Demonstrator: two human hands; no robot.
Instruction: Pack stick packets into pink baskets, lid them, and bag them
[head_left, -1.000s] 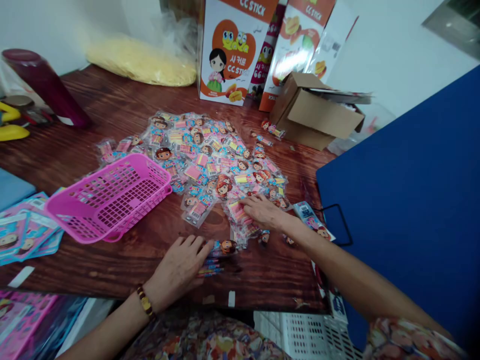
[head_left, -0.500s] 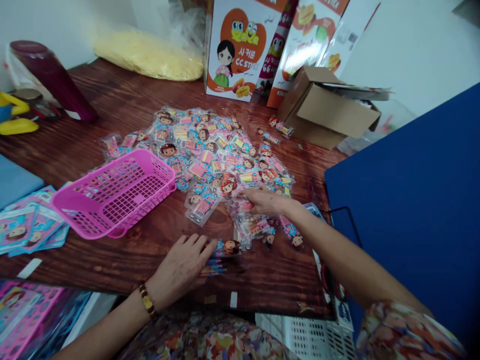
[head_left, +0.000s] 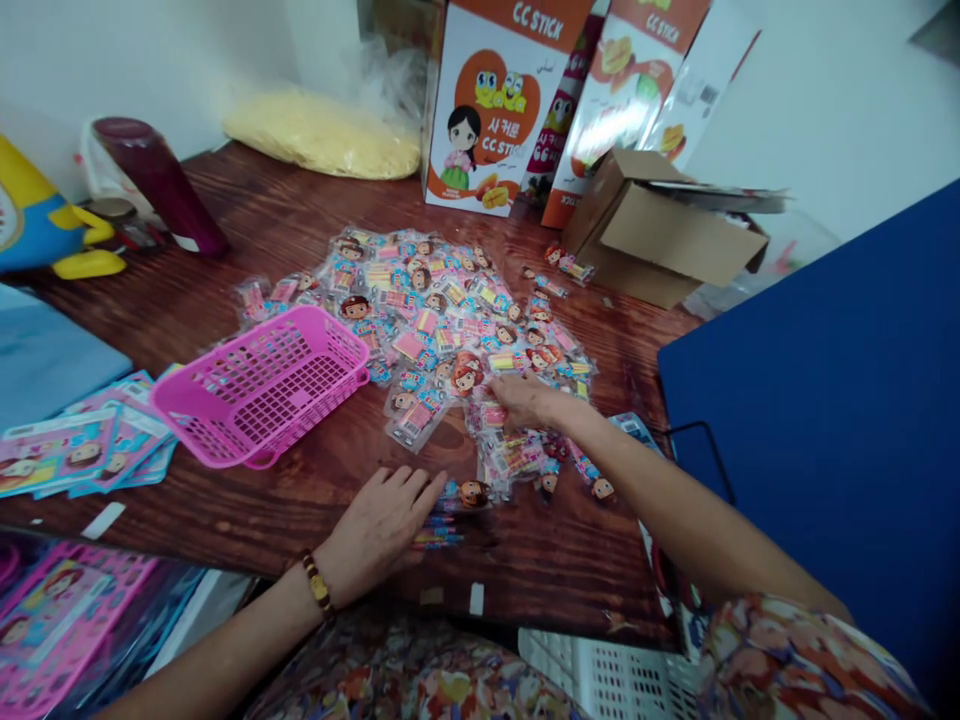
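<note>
Many small clear packets with cartoon figures lie in a spread-out pile (head_left: 420,300) on the dark wooden table (head_left: 300,510). My right hand (head_left: 525,398) reaches into the lower right of this pile, its fingers bent at a pink packet; whether they grip it is hidden. Near the front edge, my left hand (head_left: 386,520) rests over a small stack of packets (head_left: 439,532), fingers closed around its left end. A packet with a brown-haired figure (head_left: 472,493) lies on top, just right of the left fingertips.
Left of the pile stands a pink basket (head_left: 262,385), with flat cards (head_left: 112,450) beside it. At the back are a maroon bottle (head_left: 165,190), a yellow bag (head_left: 322,135), printed boxes (head_left: 487,110) and an open carton (head_left: 660,230). A blue panel (head_left: 817,400) borders the right.
The whole view has shifted slightly, so things appear farther right. Both hands remain at nearly the same places on the table.
</note>
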